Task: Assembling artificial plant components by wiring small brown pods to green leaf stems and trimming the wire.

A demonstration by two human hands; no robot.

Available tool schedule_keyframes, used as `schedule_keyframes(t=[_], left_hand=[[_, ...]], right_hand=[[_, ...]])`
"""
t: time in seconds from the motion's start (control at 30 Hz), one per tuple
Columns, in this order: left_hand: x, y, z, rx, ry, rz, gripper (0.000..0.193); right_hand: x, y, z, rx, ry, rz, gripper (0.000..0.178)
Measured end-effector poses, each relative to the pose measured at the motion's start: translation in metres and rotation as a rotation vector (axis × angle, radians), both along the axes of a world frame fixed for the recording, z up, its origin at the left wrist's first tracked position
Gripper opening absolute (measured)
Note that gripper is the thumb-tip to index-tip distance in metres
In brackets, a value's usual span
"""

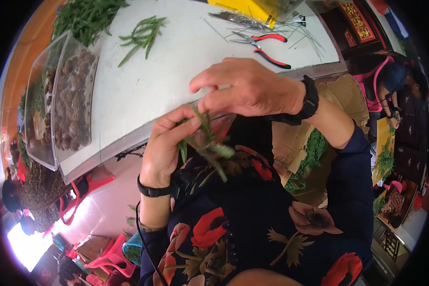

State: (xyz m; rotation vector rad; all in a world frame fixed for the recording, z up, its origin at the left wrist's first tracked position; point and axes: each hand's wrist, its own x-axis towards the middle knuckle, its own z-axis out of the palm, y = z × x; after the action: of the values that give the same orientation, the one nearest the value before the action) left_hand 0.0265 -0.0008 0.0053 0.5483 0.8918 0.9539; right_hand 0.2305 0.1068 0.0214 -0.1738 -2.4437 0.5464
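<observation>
My left hand grips a bunch of green artificial sprigs close to my chest, just below the edge of the white table. My right hand hovers right above the bunch, its fingers pinched at the top of the sprigs. Both wrists wear black bands. The lower stems are blurred against my dark flowered clothing.
Red-handled pliers and thin wires lie at the table's far right. Loose green sprigs and a bigger green pile lie at the far left. A clear plastic box of brown pieces stands on the left. A cardboard box with greenery sits at my right.
</observation>
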Motion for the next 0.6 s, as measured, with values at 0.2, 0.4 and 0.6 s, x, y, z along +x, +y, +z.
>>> schedule_keyframes(t=[0.2,0.4,0.6], left_hand=[[0.001,-0.004,0.009,0.057,0.0,-0.043,0.01],[-0.007,0.001,0.001,0.025,-0.074,-0.001,0.014],[-0.013,0.0,0.001,-0.002,-0.031,-0.032,0.015]], right_hand=[[-0.005,-0.006,-0.006,-0.003,0.052,0.052,0.016],[-0.006,-0.004,-0.011,-0.069,0.104,0.07,0.013],[-0.011,-0.006,-0.011,0.055,0.166,0.136,0.011]])
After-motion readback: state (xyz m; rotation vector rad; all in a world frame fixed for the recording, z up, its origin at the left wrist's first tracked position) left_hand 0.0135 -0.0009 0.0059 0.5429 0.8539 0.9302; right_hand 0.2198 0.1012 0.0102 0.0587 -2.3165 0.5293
